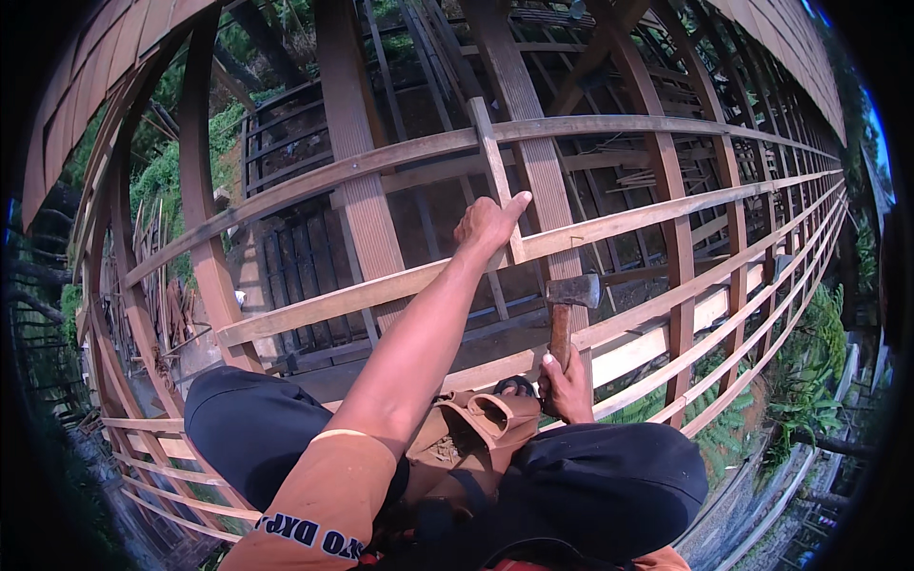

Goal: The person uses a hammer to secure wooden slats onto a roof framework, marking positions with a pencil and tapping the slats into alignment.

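My left hand (pixel 490 223) is stretched forward, fingers closed round a short wooden stick (pixel 492 157), thumb poking out to the right. This stick lies across two long battens; its far end passes the upper batten (pixel 428 145) and its near end meets the lower batten (pixel 609 228). In my right hand (pixel 568 388) a hammer (pixel 574 291) is held upright by its wooden handle, the dark metal head on top, just below the lower batten. Below my hands, between my knees, hangs a brown tool pouch (pixel 476 423) with open pockets.
Thick brown rafters (pixel 357 181) run away from me under several battens, which curve off to the right. Through the gaps, dark metal frames (pixel 295 276) and stacked wood show far below. My foot (pixel 515 385) rests near the pouch. Shingles (pixel 105 86) cover the upper left corner.
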Available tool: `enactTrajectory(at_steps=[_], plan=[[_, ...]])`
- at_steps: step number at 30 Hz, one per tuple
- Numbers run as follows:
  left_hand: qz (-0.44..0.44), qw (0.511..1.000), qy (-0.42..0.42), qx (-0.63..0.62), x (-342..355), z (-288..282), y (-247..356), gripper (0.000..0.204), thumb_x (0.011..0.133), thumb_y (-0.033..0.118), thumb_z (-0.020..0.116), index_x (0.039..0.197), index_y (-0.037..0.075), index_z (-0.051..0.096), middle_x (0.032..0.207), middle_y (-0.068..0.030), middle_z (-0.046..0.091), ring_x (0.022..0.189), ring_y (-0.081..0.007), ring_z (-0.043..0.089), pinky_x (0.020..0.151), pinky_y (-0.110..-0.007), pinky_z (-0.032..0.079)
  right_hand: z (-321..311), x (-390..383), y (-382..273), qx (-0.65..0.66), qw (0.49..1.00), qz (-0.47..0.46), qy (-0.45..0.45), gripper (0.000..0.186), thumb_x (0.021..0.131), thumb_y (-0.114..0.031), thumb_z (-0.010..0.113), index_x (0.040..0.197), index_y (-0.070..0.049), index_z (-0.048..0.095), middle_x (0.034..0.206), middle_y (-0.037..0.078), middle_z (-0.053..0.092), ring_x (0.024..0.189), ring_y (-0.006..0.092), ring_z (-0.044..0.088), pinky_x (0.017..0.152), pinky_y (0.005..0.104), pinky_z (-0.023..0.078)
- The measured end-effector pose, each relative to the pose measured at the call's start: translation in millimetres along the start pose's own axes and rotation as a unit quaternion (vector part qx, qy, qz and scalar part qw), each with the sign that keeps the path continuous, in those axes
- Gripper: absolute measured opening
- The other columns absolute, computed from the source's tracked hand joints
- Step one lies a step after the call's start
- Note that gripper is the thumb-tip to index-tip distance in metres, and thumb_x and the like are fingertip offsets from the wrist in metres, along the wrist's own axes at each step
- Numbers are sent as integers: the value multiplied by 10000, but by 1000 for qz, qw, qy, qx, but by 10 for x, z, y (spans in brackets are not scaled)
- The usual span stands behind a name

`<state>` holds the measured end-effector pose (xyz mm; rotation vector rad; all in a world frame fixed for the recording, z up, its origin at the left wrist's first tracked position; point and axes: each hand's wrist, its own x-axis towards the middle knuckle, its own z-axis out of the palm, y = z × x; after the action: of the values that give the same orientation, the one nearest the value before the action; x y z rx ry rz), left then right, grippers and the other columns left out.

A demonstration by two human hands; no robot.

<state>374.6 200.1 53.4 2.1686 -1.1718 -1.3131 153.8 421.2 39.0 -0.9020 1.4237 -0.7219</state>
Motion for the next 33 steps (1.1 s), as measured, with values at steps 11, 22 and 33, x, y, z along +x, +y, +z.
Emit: enactTrajectory(at_steps=[11,22,33], plan=[[27,996,-82,-20,198,-71,-271,1071,746,926,369,1068,-43,690,1071,-264,677,1100,-404,631,961,-508,451,253,-66,-412,52,997,48,-15,225,963,-202,625,1036,-84,447,728,-2,496,558,91,488,475,250,410],[124,830,411,-356,-1083,-902,-1477,688,1013,573,392,663,14,584,534,-17,516,511,-101,476,534,-258,385,216,67,-167,29,998,47,-1,231,977,-234,615,1007,-69,456,760,26,518,583,111,504,490,270,439],[-186,540,399,-717,-1271,-872,-2875,851,710,929,444,867,93,477,783,-73,527,708,-169,554,639,-297,473,363,298,24,138,989,-32,42,245,976,-206,612,1090,-79,437,805,52,506,572,126,484,485,281,430]])
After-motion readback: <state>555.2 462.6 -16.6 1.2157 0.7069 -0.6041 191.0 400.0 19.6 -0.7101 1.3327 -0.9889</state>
